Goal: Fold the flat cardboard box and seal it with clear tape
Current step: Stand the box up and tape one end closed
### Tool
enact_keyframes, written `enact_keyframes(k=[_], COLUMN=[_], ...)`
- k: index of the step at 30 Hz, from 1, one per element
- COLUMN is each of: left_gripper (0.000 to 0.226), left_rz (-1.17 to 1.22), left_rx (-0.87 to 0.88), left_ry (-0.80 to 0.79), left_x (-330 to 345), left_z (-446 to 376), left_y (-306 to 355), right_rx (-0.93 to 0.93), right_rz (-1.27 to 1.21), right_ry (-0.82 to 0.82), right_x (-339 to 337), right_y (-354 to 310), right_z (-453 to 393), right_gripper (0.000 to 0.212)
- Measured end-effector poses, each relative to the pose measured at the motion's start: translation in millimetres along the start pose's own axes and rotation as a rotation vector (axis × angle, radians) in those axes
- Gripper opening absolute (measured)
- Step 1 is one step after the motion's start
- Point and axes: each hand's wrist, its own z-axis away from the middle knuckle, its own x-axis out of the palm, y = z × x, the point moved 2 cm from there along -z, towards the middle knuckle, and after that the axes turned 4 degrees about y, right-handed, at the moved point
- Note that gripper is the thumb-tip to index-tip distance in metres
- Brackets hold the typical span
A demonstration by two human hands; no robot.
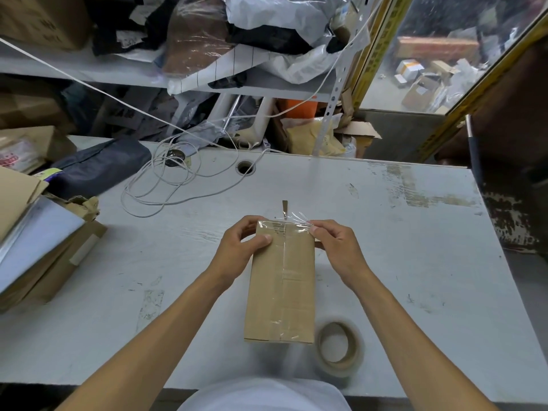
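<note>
Head view: left hand (237, 247) grips box (281, 280), right hand (335, 247) fingers pinch loose tape (296, 222), which may wrinkle if pulled unevenly.

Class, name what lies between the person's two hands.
In the head view, the cardboard box with clear tape lies between left hand and right hand.

Even, fairly bright overhead light falls on the pale counter (385, 262), with only soft shadows under the arms. Glare glints on the clear tape (293, 222). The wide lens bends straight lines near the edges (the shelf (89, 71) bows), and the lower border is slightly blurred.
</note>
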Motion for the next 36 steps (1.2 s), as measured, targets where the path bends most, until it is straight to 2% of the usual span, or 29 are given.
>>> enact_keyframes(k=[3,6,7,11,16,19,28,33,36], left_gripper=[0.030,0.028,0.026,0.020,0.022,0.021,0.033,0.040,0.029], left_rz=[-0.017,0.030,0.044,0.064,0.115,0.135,0.128,0.133,0.122], left_rx=[0.013,-0.003,-0.015,-0.025,-0.022,-0.022,-0.157,-0.235,-0.308], left_ry=[0.071,0.122,0.131,0.158,0.134,0.131,0.196,0.267,0.279], left_x=[3.9,8.6,8.9,9.5,10.6,11.5,15.6,19.4,21.5], left_z=[0.5,1.9,1.6,-0.1,-3.6,-3.8,-7.9,-10.8,-12.2], left_y=[5.5,7.2,6.8,4.7,3.6,4.6,12.3,12.1,12.8], right_rx=[-0.007,-0.031,-0.034,-0.013,0.024,0.031,0.120,0.228,0.276], right_rz=[0.069,0.095,0.086,0.021,-0.157,-0.176,-0.189,-0.182,-0.188], right_ry=[0.051,0.083,0.098,0.132,0.167,0.173,0.178,0.125,0.105], right_x=[7.6,17.0,18.4,20.1,27.3,28.6,34.1,34.1,36.1], right_y=[-2.7,-0.8,0.0,2.0,7.7,9.3,5.6,6.3,4.8], right_z=[0.2,2.1,2.5,2.8,2.8,1.6,-2.6,-7.3,-6.7], right_gripper=[0.027,0.005,0.004,0.004,0.004,0.006,0.038,0.030,0.019])
